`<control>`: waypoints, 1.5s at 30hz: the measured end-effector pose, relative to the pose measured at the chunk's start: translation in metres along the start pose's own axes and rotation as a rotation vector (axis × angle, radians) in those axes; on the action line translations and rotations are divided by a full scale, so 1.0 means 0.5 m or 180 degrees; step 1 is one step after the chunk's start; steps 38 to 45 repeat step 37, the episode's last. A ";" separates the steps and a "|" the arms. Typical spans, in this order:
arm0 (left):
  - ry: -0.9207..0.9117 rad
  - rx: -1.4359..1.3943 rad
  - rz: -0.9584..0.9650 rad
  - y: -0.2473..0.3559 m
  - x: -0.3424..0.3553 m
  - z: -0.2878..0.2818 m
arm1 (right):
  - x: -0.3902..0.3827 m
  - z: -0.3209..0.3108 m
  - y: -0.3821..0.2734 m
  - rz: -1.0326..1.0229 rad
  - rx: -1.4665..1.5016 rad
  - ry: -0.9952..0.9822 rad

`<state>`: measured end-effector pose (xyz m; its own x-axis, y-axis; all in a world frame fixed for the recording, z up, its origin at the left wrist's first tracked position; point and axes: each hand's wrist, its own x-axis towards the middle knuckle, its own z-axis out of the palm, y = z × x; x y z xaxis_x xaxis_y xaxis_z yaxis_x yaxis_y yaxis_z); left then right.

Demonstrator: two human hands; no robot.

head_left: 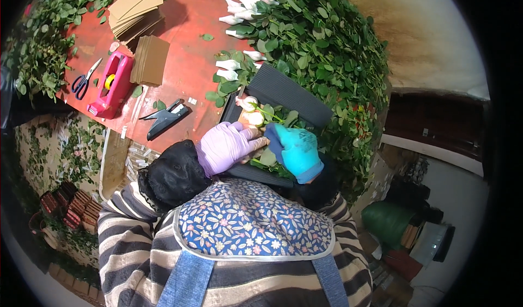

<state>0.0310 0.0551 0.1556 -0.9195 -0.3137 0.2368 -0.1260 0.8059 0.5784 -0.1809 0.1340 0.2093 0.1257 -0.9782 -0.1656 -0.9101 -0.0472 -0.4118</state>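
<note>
My left hand [224, 148], in a lilac glove with bare-looking fingertips, bends its fingers over the pale roses just below their blooms. A cream rose [254, 118] and a pinkish rose [248, 103] show beyond its knuckles. My right hand [298, 150], in a turquoise and dark blue glove, is closed close against the left fingertips; what it grips is hidden. Both hands work inside a black ribbed holder [291, 96], its raised side panel slanting behind them. Green stems and leaves [268, 157] show under and between the hands.
White-wrapped rose heads [248, 6] and a large leafy pile [332, 51] fill the right side. On the red table [188, 40] lie a black stapler [165, 120], a pink tape dispenser [113, 84], scissors [85, 80] and cardboard pieces [150, 61]. More foliage [38, 40] lies far left.
</note>
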 end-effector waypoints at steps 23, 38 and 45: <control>-0.0072 0.0336 -0.0146 -0.001 0.042 0.006 | 0.072 0.012 0.012 0.0137 -0.0971 0.0166; -0.0391 0.0224 -0.0279 -0.008 0.039 0.007 | 0.061 0.041 0.044 0.0539 -0.1360 -0.0124; -0.0391 0.0224 -0.0279 -0.008 0.039 0.007 | 0.061 0.041 0.044 0.0539 -0.1360 -0.0124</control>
